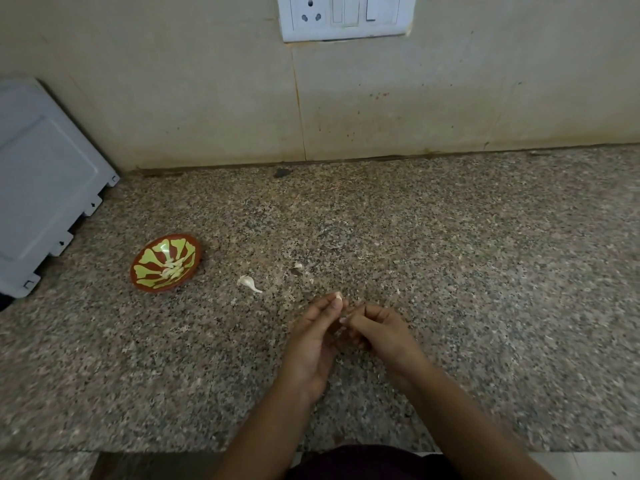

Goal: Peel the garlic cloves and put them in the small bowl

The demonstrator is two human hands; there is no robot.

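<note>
From the head camera, the garlic clove (338, 295) being worked on sits at the near centre of the counter, held just above the stone between both hands. Only its pale, blunt tip shows past the fingertips, pointing away toward the far wall; the rest of its length is hidden. The left hand (311, 337) has its fingers curled, with thumb and forefinger pinched on that tip. The right hand (381, 329) is curled more tightly, its fingertips closed on a pale fleck at the clove's lower part; whether that fleck is skin or flesh cannot be told. A second clove (248, 283), still in its papery white skin, lies to the left on the stone. Its plump end points far-left and its thin tail near-right, so its long axis runs diagonally. A small scrap of peel (297, 266) lies just beyond it to the right. Further left stands the small bowl (149, 258), round and shallow, with a reddish-brown rim and yellow-green petal shapes fanning across its inside. A little heap of smooth, cream peeled cloves (173, 269) rests in its bottom. The countertop (450, 254) is speckled brown-and-grey granite. Behind it rises a beige tiled wall (173, 98) carrying a white switch plate (346, 15). A flat grey panel (45, 185) leans at the far left.
</note>
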